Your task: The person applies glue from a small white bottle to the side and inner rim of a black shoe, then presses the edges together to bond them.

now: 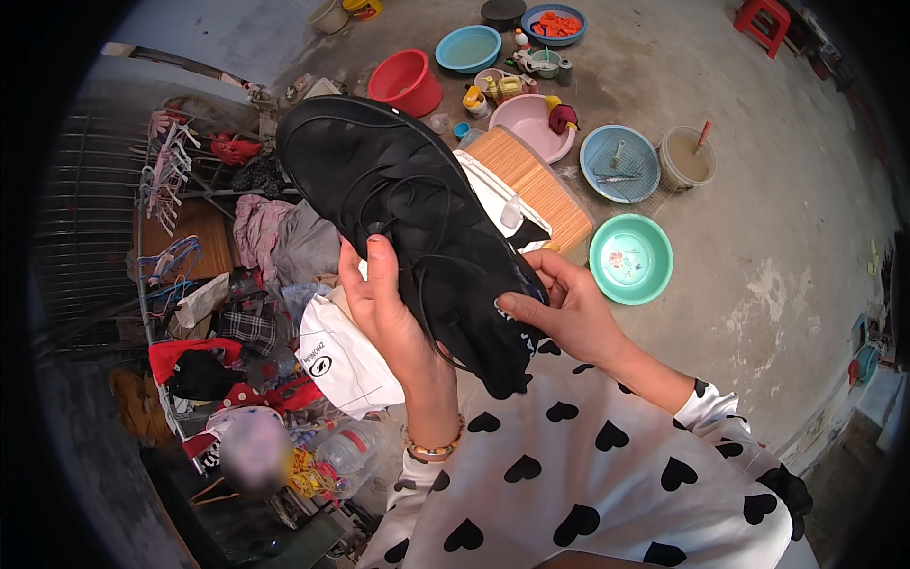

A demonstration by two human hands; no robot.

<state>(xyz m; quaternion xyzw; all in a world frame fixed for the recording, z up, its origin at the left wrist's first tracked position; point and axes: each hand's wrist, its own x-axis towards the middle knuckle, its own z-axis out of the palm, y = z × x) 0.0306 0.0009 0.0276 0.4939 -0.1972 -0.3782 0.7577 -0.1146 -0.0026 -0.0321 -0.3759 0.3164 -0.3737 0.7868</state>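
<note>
A black lace-up shoe (398, 199) is held up in front of me, its toe toward the upper left and its heel toward the lower right. My left hand (384, 308) grips its near side, thumb up by the laces and the other fingers beneath. At the heel end, my right hand (559, 303) pinches the shoe's collar between thumb and fingers. Black laces hang loosely across the upper. Beyond the shoe, partly hidden by it, lies a bamboo-slat board (531, 185) with a white item and a small pale bottle (511, 211) on it.
Several basins stand ahead on the concrete floor, among them a green one (665, 261), a blue one (592, 185), a pink one (502, 114) and a red one (417, 100). A bucket (671, 171) holds murky water. At left, a metal rack (152, 313) overflows with clothes, hangers and a white bag (374, 379).
</note>
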